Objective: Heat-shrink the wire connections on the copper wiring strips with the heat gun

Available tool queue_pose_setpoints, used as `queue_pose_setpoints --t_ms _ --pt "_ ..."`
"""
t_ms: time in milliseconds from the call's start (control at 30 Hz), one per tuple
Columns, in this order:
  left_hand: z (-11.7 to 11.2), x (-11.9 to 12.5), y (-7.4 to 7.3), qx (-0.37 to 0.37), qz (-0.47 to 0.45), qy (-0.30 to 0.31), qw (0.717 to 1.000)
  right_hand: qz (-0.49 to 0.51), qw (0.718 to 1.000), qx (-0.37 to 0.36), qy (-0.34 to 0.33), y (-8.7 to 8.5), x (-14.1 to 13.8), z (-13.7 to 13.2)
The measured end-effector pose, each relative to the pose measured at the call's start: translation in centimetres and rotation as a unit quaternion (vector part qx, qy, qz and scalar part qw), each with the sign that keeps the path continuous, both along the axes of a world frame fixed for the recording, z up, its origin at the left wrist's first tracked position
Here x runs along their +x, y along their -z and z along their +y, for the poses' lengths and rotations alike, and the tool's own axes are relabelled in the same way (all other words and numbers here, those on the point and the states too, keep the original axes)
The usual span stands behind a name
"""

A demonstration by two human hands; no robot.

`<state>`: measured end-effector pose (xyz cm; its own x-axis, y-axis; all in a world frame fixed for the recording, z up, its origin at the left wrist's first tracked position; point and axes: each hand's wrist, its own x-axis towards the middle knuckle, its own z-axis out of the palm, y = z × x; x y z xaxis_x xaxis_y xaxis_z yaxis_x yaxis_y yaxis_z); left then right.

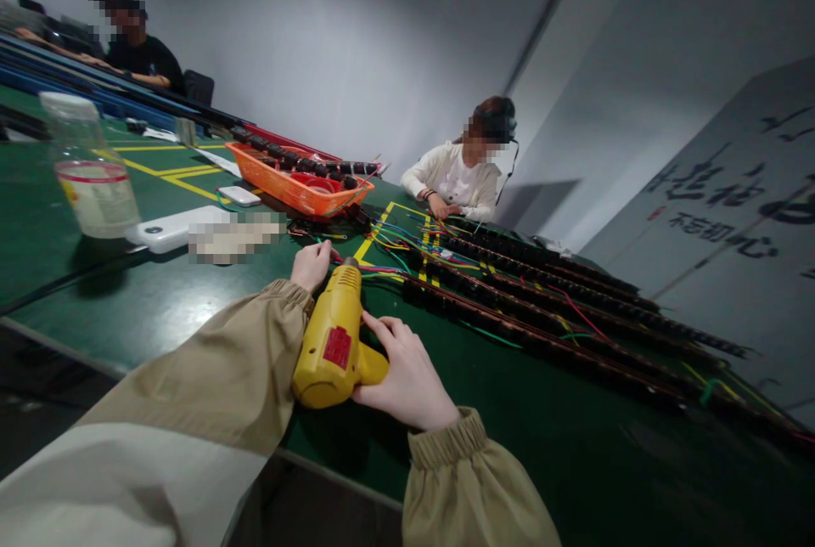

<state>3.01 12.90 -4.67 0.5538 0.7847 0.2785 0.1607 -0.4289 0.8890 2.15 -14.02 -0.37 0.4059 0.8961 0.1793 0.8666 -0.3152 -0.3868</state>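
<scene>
My right hand [407,369] is closed around the handle of a yellow heat gun [328,343] with a red label on its body. The gun's nozzle points away from me, toward the coloured wires [382,273] that come out of a long dark wound bar [458,302]. Just left of the nozzle, my left hand [311,265] pinches the ends of these wires. Its fingertips are partly hidden, so I cannot make out the exact ends.
Several long dark bars with loose wires lie on the green table [509,437] to the right. An orange basket [286,182] holds more parts. At left are a bottle [95,182], a white device [182,228] and a cable. A co-worker [462,169] sits opposite; another person [137,50] sits far left.
</scene>
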Motion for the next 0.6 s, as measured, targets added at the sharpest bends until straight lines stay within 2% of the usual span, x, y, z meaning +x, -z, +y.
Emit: queue_pose_setpoints --t_ms 267,600 --pt "-0.1 -0.4 -0.4 -0.050 -0.018 0.004 0.999 0.004 1.000 0.005 -0.018 0.0 -0.2 0.9" --pt "0.4 -0.2 0.0 -0.040 -0.037 0.007 0.999 0.042 0.999 -0.003 -0.034 0.1 2.1 -0.3"
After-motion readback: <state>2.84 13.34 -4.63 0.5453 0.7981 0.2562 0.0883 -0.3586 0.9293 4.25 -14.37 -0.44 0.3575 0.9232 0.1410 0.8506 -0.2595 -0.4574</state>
